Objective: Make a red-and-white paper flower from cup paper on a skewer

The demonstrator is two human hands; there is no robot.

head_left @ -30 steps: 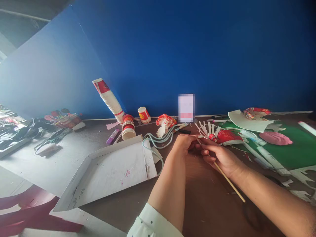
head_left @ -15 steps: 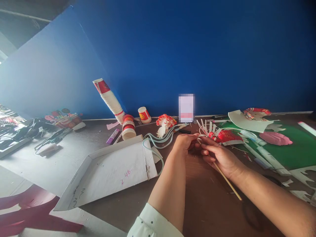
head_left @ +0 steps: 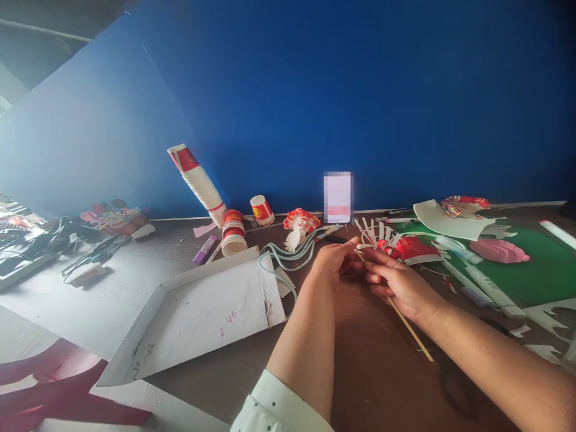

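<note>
My left hand (head_left: 333, 259) and my right hand (head_left: 399, 282) meet over the brown table (head_left: 360, 372), fingers closed. The right hand grips a thin wooden stick (head_left: 411, 332) that slants down to the right past my wrist. At the stick's top end sits a red paper cup cut into white fringe strips (head_left: 382, 237), lying on its side. The fingers of my left hand pinch at the stick's top end just below the fringes. What exactly the left fingertips hold is partly hidden.
A flat white cardboard tray (head_left: 202, 312) lies left of my arms. Behind it stand a leaning stack of paper cups (head_left: 198, 180), a short cup stack (head_left: 234, 231), a purple glue stick (head_left: 204, 248) and pale tubing (head_left: 292, 252). Green paper (head_left: 531, 270), markers and cut scraps cover the right.
The stick's lower end has lifted and shifted slightly left, and both hands have crept a little up toward the fringed cup. Nothing was let go.
</note>
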